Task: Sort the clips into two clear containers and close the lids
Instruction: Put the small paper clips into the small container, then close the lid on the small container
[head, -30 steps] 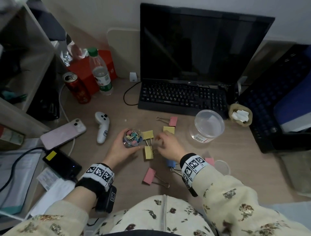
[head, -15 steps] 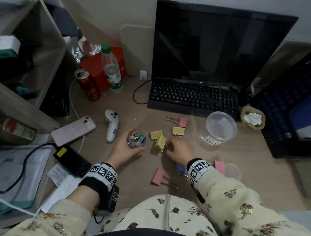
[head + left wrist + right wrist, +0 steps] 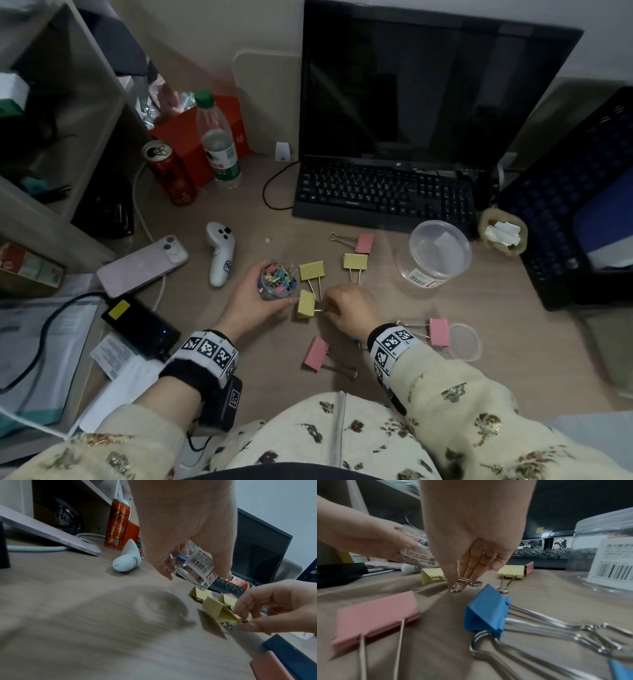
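Wooden desk (image 3: 260, 219) holds a black keyboard (image 3: 383, 198). Nearer the person than it, the left hand (image 3: 255, 305) grips a small clear jar (image 3: 277, 281) of little clips. Just beside the jar, the right hand (image 3: 349, 308) pinches a yellow binder clip (image 3: 306, 304) by its wire handles.

Counter (image 3: 445, 342): matt wood-grain laminate. Big clips: matt painted bodies, yellow (image 3: 306, 304), pink (image 3: 315, 354), blue (image 3: 485, 609), with shiny wire handles. Both jars, small (image 3: 277, 280) and large (image 3: 434, 253), clear glossy plastic with paper barcode labels. Can (image 3: 170, 174) glossy metal. Sleeves (image 3: 479, 404): soft floral cloth.
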`<state>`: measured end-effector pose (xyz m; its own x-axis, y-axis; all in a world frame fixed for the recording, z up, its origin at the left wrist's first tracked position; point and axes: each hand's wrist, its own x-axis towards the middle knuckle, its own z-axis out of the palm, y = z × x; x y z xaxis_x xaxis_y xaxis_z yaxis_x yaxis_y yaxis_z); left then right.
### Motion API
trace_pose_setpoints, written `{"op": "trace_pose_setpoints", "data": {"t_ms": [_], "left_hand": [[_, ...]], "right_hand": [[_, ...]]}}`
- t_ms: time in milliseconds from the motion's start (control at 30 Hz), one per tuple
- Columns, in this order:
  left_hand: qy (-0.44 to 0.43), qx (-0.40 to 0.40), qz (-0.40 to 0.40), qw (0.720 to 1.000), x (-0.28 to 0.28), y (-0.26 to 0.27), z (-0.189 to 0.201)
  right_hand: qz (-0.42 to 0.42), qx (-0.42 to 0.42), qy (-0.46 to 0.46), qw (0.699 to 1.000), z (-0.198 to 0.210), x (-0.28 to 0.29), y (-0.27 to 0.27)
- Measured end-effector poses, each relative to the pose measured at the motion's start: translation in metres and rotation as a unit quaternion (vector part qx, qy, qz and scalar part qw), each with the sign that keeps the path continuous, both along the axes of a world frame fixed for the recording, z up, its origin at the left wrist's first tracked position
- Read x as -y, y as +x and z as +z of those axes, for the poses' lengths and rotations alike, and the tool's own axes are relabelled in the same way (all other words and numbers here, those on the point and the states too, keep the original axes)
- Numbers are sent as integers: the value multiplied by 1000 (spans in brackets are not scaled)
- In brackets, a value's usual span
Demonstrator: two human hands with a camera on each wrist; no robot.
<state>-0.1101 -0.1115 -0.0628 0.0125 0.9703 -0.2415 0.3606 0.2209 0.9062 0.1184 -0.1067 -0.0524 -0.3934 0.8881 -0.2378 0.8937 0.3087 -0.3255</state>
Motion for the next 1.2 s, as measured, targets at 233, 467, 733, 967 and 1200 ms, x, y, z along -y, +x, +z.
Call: {"op": "trace_pose_setpoints", "data": {"t_ms": [233, 467, 733, 967, 1200], "left_hand": [[-20, 1, -12, 1000, 0, 16, 3], [-37, -16, -54, 998, -11, 57, 9], [-27, -16, -91, 995, -14, 97, 10], [-28, 1, -99, 995, -14, 110, 7], [-37, -10, -100, 994, -19, 114, 6]], "right_hand": [[-61, -57, 28, 996, 8, 7, 37], [-239, 46, 24, 970, 16, 22, 130], [-421, 151, -104, 888, 9, 48, 190], [-433, 51, -181, 881, 0, 57, 195], [-398, 14, -145, 906, 0, 45, 176]]}}
